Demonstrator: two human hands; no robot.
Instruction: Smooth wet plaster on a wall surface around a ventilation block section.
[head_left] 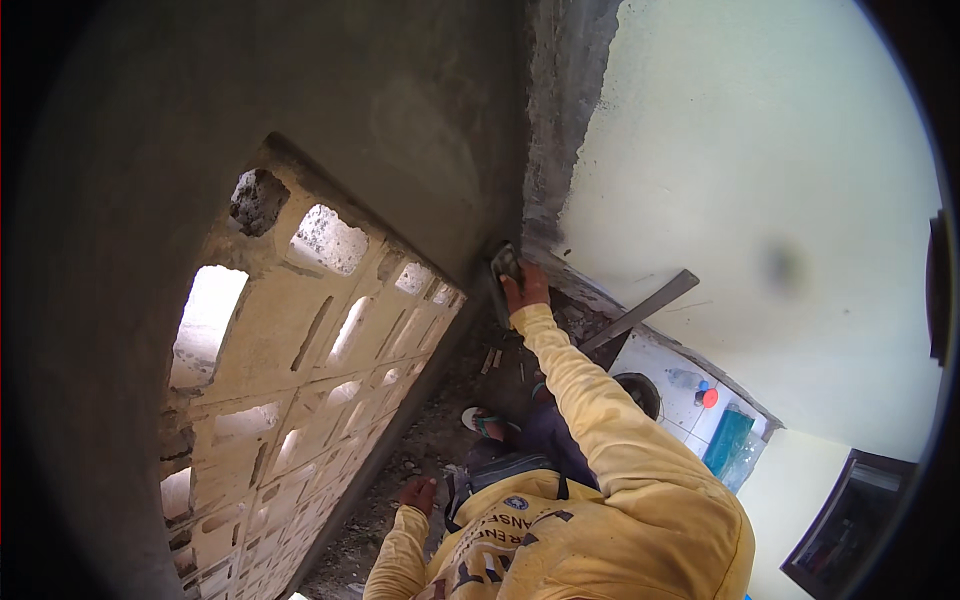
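The yellow sleeve point(600, 410) and yellow shirt point(560, 520) with dark lettering lay nearest the camera, the sleeve stretching up and away to the right hand point(527, 288). That hand held a plasterer's float point(499, 285), a narrow, flat tool, dark grey and dull, longer than it was wide, with a dark grip on its back. It stood on edge, its face turned to the grey plastered wall point(430, 110) on the left, low down near the corner where that wall met the pale painted wall point(740, 150). Whether the face touched the plaster could not be told.

The right fingers were bent and clamped on the grip. The left hand point(419, 494) hung low beside the body, its fingers curled in and close together; whether they closed on anything could not be told.

To the left stood a wall of pierced blocks point(270, 330), light coming through its holes. A plank point(655, 303) leaned at a slant near the right forearm. Beyond that arm, a clear bottle point(685, 380) and a teal roll point(730, 440) lay on white tiles point(672, 415).
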